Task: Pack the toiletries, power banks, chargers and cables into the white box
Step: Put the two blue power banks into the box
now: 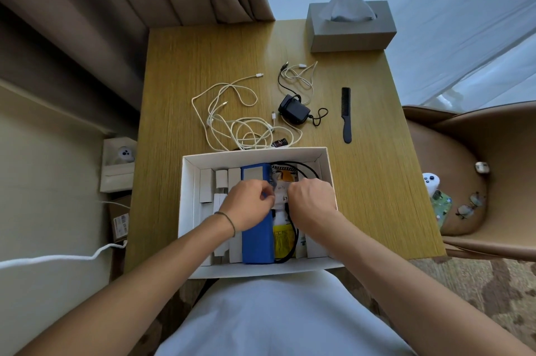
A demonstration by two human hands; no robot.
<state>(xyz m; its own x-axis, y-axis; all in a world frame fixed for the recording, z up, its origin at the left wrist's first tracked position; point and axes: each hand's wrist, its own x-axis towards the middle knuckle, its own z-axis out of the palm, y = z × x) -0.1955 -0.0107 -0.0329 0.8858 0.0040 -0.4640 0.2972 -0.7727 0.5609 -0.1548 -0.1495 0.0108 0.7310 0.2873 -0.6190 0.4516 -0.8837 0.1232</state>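
White cardboard forms the box (190, 181) at six o'clock on the wooden counter (185, 71), and both hands reach into it from above. Inside, a blue power bank (256, 242) lies lengthwise in the middle, with small white packages (207, 181) to its nine o'clock side and a white and yellow tube (282, 235) to its three o'clock side, a black cable (304, 170) looping around that tube. The left hand (246, 204) lies over the blue power bank with fingers curled; whether it pinches anything I cannot tell. The right hand (311, 202) is curled too, its fingertips meeting the left hand's over the white tube, and what it grips is hidden. Beyond the box toward twelve o'clock, a tangle of white cables (232, 120) sprawls on the counter, with a black charger (293, 110) and its thin cords toward one o'clock. A black comb (346, 115) lies further toward two o'clock, and a grey tissue box (352, 33) sits at the far edge.
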